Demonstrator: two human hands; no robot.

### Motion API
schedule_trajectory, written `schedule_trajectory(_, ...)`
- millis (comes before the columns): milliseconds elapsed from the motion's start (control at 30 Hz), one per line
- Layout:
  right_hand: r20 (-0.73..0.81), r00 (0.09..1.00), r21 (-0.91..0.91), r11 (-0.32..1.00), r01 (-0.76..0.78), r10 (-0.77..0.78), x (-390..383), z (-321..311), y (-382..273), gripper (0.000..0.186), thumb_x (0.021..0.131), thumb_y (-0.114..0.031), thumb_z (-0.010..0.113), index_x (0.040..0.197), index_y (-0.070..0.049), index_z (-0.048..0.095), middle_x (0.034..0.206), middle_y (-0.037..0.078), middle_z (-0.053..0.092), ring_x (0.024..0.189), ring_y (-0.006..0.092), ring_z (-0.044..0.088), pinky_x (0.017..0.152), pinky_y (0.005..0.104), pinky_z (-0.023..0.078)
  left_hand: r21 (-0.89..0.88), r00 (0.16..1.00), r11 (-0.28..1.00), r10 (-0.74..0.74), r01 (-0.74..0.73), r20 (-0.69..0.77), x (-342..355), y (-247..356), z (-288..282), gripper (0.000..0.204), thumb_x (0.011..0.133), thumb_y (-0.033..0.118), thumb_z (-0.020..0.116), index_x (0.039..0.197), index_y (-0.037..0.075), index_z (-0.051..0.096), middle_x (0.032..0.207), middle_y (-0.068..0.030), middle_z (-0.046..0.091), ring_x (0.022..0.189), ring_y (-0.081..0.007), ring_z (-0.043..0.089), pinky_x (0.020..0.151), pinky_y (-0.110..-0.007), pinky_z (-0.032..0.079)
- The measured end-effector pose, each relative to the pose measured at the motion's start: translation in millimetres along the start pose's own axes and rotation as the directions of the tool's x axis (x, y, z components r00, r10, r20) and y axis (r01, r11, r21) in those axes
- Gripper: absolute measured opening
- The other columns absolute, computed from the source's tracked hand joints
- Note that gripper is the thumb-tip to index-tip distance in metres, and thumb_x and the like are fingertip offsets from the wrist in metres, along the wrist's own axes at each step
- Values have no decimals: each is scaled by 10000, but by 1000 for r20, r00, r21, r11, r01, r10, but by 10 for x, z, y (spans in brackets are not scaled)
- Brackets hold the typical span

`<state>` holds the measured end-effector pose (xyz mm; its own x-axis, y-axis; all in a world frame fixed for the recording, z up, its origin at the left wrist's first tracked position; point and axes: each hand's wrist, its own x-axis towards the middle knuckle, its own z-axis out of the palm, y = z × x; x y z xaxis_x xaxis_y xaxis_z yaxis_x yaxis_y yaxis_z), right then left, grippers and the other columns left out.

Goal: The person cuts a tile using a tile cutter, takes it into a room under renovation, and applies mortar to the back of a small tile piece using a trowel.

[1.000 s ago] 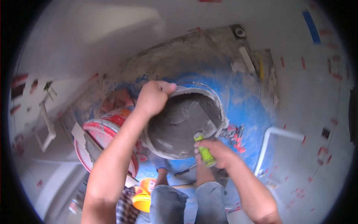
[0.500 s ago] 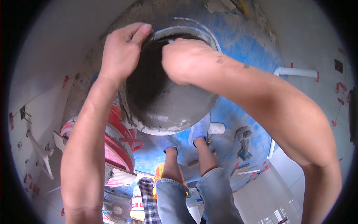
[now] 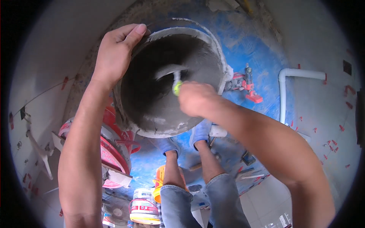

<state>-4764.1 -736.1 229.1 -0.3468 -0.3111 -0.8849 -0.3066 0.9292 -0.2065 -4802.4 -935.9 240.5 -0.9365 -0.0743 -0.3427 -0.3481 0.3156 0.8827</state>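
A round bucket (image 3: 220,57) of grey, wet mortar (image 3: 156,108) sits in the upper middle, its rim caked with grey. My left hand (image 3: 116,55) grips the rim at the upper left, thumb on top. Within the bucket, my right hand (image 3: 194,98) is closed round the green handle (image 3: 176,88) of a trowel. The tool's pale, curved blade (image 3: 170,70) rests in or just over the mortar; how deep it sits I cannot tell.
A red bucket (image 3: 114,152) lies left under my forearm. A red power tool (image 3: 249,85) sits right of the mortar, beside a white elbow pipe (image 3: 302,74). My legs and slippered feet are below, with an orange bucket (image 3: 157,192) and white pail (image 3: 143,207).
My right hand went from the bucket's near rim up into it, and has since drawn back slightly toward me. My left hand stays on the rim. The view has shifted, so the bucket appears higher.
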Motion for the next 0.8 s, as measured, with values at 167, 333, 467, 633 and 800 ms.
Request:
schedule_trajectory(167,164,983,604,779,-168,84,251,-342,491,201,810,-168,575,741,6,647,710,160,659,573,196,641,510,361,500,60,997,995,71,-73,36,5,13,122,355,978,325,527,953,-3,660,819,-3,630,756,-77,523,730,-228,436)
schedule_trajectory(333,-84,995,-231,970,-76,58,20,-683,-283,243,724,-207,745,962,-157,752,920,54,725,877,180,699,714,331,560,159,972,959,231,-235,43,140,231,362,315,940,296,563,947,-4,659,724,-92,621,690,-150,539,724,-281,450)
schedule_trajectory(467,153,962,-522,807,275,-228,-130,-484,-768,320,593,-231,826,891,-146,747,856,-15,711,745,148,686,570,378,559,239,989,960,135,-147,64,54,279,283,369,964,328,550,952,-31,638,772,-31,629,738,-90,500,740,-253,442)
schedule_trajectory(633,-472,880,-412,894,-177,-43,205,485,-350,305,782,-133,624,1047,16,604,955,83,639,816,226,675,540,351,566,256,986,952,162,-166,36,130,219,333,376,966,337,547,974,-26,644,800,-35,648,756,-98,519,764,-260,448)
schedule_trajectory(800,-406,911,-549,815,-186,-67,183,791,54,309,827,-133,576,1087,27,531,930,99,652,838,236,684,572,326,563,182,984,967,177,-179,27,150,94,162,355,967,328,543,1009,-8,647,827,-32,651,788,-102,546,784,-252,448)
